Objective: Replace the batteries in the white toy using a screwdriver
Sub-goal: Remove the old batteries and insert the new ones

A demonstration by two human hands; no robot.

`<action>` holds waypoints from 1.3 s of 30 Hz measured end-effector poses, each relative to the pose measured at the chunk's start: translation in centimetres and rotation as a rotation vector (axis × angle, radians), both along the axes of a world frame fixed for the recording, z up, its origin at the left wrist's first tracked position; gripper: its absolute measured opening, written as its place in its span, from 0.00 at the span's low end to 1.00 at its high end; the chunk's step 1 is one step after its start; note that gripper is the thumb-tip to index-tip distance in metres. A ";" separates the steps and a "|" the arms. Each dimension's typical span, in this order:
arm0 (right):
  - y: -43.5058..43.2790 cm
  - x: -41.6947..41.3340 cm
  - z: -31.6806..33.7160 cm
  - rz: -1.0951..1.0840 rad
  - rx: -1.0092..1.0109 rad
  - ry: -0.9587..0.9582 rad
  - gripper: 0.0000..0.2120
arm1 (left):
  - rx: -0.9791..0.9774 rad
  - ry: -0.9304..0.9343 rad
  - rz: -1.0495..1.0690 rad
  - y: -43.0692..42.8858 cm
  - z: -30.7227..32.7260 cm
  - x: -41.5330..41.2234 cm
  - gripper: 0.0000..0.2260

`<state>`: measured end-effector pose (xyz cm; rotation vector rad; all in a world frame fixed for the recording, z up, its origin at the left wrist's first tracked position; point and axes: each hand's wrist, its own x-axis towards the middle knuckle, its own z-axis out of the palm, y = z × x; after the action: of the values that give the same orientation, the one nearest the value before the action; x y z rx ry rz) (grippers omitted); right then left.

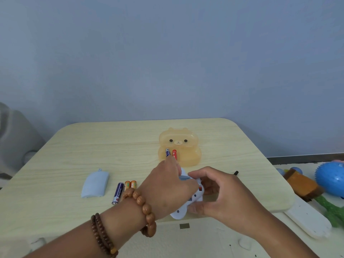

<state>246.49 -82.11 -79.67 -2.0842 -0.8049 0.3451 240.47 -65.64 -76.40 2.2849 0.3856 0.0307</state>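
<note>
Toy white, smooth plastic | held by both hands | table pale woodgrain

Pale wood-grain counter with rounded corners. Up at 12 o'clock sits a see-through orange bear-shaped box with two batteries showing against its front, one blue, one red. Out at 9 o'clock lies a light blue curved cover. Just right of it are three loose batteries side by side, one purple, two orange. At 3 o'clock a small black tip pokes out.
</note>
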 end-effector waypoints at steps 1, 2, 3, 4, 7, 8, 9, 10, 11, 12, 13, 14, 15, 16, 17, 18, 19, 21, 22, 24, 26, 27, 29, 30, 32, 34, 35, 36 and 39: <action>0.0 0.0 0.0 -0.005 0.001 0.005 0.24 | -0.022 -0.006 -0.009 0.2 0.1 -0.1 0.08; -0.1 0.0 0.0 -0.009 0.000 0.007 0.24 | -0.030 -0.019 -0.025 0.3 0.1 -0.2 0.06; -0.1 0.0 0.0 -0.010 -0.001 0.009 0.24 | -0.030 -0.033 -0.046 0.5 0.1 -0.3 0.04; -0.1 0.0 0.1 -0.008 0.000 0.012 0.24 | -0.028 -0.048 -0.068 0.6 0.1 -0.5 0.02; -0.1 0.0 0.1 -0.007 0.010 0.026 0.24 | 0.013 -0.087 -0.137 1.0 -0.3 -1.0 0.01; -0.2 0.0 0.1 -0.008 0.013 0.026 0.23 | 0.042 -0.097 -0.164 1.2 -0.6 -1.0 0.02; -0.2 0.0 0.0 -0.011 0.016 0.028 0.24 | 0.073 -0.101 -0.192 1.4 -0.8 -1.0 0.02; -0.3 0.0 0.0 -0.013 0.018 0.032 0.24 | 0.092 -0.096 -0.218 1.7 -1.0 -1.0 0.03; -0.3 0.0 0.0 -0.016 0.020 0.035 0.24 | 0.099 -0.083 -0.238 2.0 -1.1 -1.1 0.03; -0.3 0.0 -0.1 -0.020 0.021 0.035 0.24 | 0.107 -0.069 -0.255 2.2 -1.1 -1.1 0.04; -0.3 0.0 -0.2 -0.024 0.022 0.033 0.25 | 0.118 -0.064 -0.268 2.5 -1.2 -1.1 0.05; -0.2 0.0 -0.2 -0.027 0.022 0.029 0.25 | 0.132 -0.067 -0.274 2.7 -1.2 -1.1 0.06; -0.2 0.1 -0.3 -0.030 0.021 0.025 0.26 | 0.146 -0.079 -0.272 2.8 -1.2 -1.1 0.07; -0.1 0.1 -0.4 -0.032 0.021 0.023 0.27 | 0.159 -0.092 -0.264 2.9 -1.2 -1.1 0.07; -0.1 0.1 -0.5 -0.034 0.019 0.022 0.27 | 0.169 -0.101 -0.256 2.9 -1.2 -1.1 0.07; -0.1 0.2 -0.6 -0.036 0.019 0.022 0.28 | 0.179 -0.109 -0.253 2.9 -1.2 -1.1 0.06; -0.1 0.2 -0.6 -0.038 0.019 0.023 0.28 | 0.191 -0.113 -0.253 2.8 -1.3 -1.1 0.06; -0.1 0.2 -0.7 -0.041 0.020 0.024 0.28 | 0.197 -0.125 -0.247 2.8 -1.3 -1.2 0.05; -0.1 0.2 -0.7 -0.041 0.019 0.026 0.27 | 0.176 -0.139 -0.231 2.8 -1.2 -1.3 0.04; -0.1 0.2 -0.6 -0.040 0.021 0.031 0.26 | 0.105 -0.202 -0.178 2.9 -0.8 -1.3 0.03; -0.1 0.2 -0.6 -0.041 0.024 0.030 0.26 | 0.043 -0.314 -0.092 3.4 -0.5 -0.8 0.03; -0.1 0.2 -0.6 -0.043 0.023 0.029 0.26 | -0.015 -0.354 -0.041 3.8 -0.3 -0.5 0.03; -0.1 0.2 -0.7 -0.045 0.025 0.031 0.25 | -0.173 -0.373 0.027 4.5 -0.1 0.2 0.05; -0.1 0.1 -0.7 -0.044 0.024 0.031 0.25 | -0.215 -0.370 0.042 4.7 -0.1 0.5 0.07; -0.1 0.1 -0.7 -0.042 0.022 0.026 0.25 | -0.232 -0.361 0.046 5.4 -0.3 1.2 0.08; -0.1 0.1 -0.6 -0.038 0.025 0.023 0.25 | -0.256 -0.326 0.042 6.0 -0.3 1.7 0.06; -0.1 0.1 -0.6 -0.038 0.024 0.023 0.25 | -0.267 -0.305 0.039 6.4 -0.3 1.9 0.07; -0.1 0.1 -0.6 -0.039 0.024 0.025 0.25 | -0.266 -0.281 0.030 6.8 -0.3 2.1 0.10; -0.2 0.1 -0.6 -0.038 0.026 0.030 0.24 | -0.238 -0.225 -0.010 8.0 -0.5 2.3 0.17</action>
<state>246.61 -82.27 -80.29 -2.0628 -0.7475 0.3428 242.82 -57.67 -76.89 2.0219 0.2463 0.2232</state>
